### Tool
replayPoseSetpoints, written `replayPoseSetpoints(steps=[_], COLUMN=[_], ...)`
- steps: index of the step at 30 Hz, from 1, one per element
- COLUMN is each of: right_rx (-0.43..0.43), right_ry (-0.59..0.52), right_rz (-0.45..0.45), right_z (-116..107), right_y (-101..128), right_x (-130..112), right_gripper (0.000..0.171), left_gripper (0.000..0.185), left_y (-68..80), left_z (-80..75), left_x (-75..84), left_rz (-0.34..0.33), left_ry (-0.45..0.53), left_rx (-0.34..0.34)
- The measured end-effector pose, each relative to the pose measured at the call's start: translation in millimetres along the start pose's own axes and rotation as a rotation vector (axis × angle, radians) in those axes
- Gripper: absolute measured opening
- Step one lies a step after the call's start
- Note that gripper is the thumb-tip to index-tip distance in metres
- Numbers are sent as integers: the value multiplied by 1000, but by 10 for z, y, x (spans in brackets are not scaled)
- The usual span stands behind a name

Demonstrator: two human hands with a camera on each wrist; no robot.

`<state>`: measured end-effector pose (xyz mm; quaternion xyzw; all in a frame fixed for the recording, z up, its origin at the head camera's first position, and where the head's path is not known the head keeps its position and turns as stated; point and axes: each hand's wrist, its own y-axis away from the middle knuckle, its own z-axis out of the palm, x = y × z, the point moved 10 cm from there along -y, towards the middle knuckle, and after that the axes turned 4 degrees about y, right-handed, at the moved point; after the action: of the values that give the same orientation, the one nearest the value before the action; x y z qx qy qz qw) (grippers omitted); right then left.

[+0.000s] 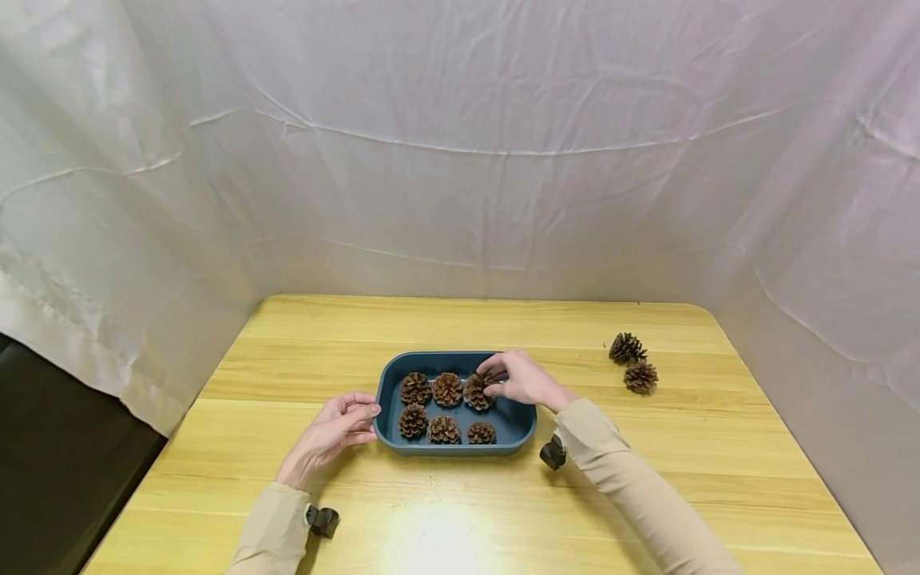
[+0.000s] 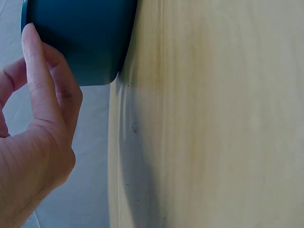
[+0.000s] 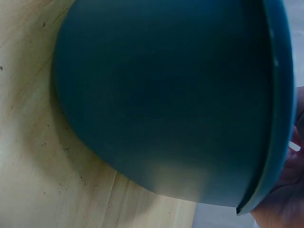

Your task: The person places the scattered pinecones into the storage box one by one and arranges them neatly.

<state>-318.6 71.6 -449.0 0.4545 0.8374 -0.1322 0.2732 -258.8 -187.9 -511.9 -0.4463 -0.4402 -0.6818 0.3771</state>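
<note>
A dark blue rectangular tray [image 1: 460, 450] with rounded corners stands on the wooden table and holds several brown pine cones in two rows. My left hand [image 1: 334, 431] grips its left end, thumb at the rim; the left wrist view shows the fingers [image 2: 40, 80] against the outer wall. Over the tray's right part, my right hand [image 1: 528, 381] pinches a pine cone [image 1: 477, 393] at the right end of the back row. Beside that cone is another pine cone [image 1: 447, 389]. In the right wrist view the tray's wall [image 3: 166, 95] hides most of the right hand.
Two more pine cones lie close together at the back right of the table, a darker pine cone [image 1: 627, 347] behind a browner pine cone [image 1: 640, 377]. Pale curtains [image 1: 460, 200] hang behind the table [image 1: 719, 479] and along both sides.
</note>
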Motion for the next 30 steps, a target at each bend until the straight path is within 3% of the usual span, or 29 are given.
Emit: replayPoseSetpoints(steps=[30], right_rx=[66], right_ry=[-103], right_rz=[-11], right_z=[-88], right_y=[55], right_x=[-16], right_gripper=[35], left_gripper=[27], left_y=[5], left_z=[28], left_x=[24], left_rz=[10], left_ry=[7], left_rx=[-18])
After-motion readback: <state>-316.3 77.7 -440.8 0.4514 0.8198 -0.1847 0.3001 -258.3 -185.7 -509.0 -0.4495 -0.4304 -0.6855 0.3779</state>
